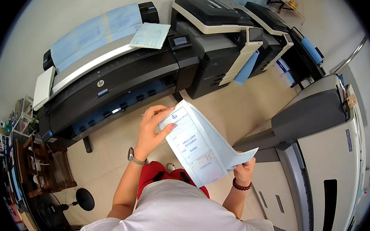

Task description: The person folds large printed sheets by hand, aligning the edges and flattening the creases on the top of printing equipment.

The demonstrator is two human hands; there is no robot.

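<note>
A folded light-blue printed sheet (pixel 195 148) is held up in front of my body, its front panel covered with text inside a border. My left hand (pixel 155 126) pinches its upper left edge between thumb and fingers, with a metal watch on the wrist. At the sheet's lower right, my right hand (pixel 244 171) grips the loose folded part, which bends outward; a dark red bead bracelet circles that wrist. Between the two hands the paper stands partly unfolded. Some fingers of both hands are hidden behind the paper.
Ahead stands an HP wide-format printer (pixel 110 82) with a folded printed stack (pixel 151 35) on top and white folded papers (pixel 43 87) at its left end. Two office copiers (pixel 214 53) stand beyond. A large beige machine (pixel 327 172) is at the right, a black fan (pixel 48 212) at lower left.
</note>
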